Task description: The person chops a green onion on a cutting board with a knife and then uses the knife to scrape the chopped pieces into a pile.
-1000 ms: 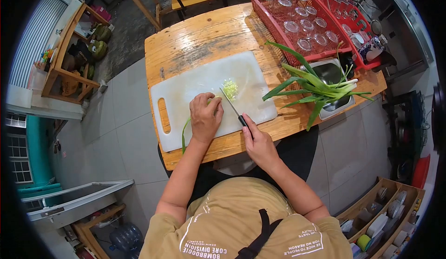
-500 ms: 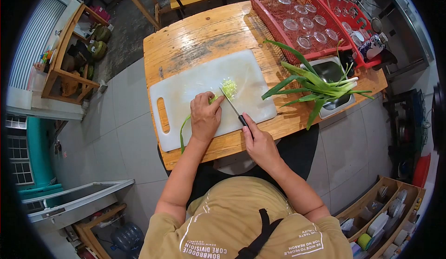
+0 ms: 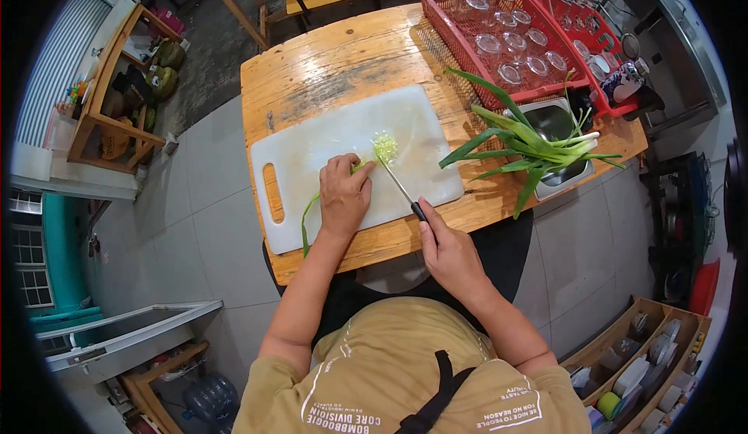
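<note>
Head view: the fingers of your left hand [image 3: 344, 198] are bent and drawn together, pressing down on a green stalk [image 3: 305, 225]; your right hand [image 3: 452, 255] is wrapped round the black handle of a knife [image 3: 401, 188]. To slice well, curl the left fingertips back behind the knuckles, since the blade stands just beside them; let the knuckles guide it, and feed the stalk forward in small, even steps.

The stalk lies on the white cutting board [image 3: 300, 144], mostly hidden under your palm. A short, pale green end shows past your fingertips, and a thin, darker, curved tail trails beside your wrist. Chopped bits [image 3: 386, 146], fine and pale green to whitish, sit in a loose heap by the knife's tip.

Farther right, a bunch of green onions [image 3: 538, 144], long-leaved and white-ended, lies across a metal container [image 3: 555, 121]. Beyond it, upturned glasses [image 3: 488, 43] fill a red basket [image 3: 545, 96].
</note>
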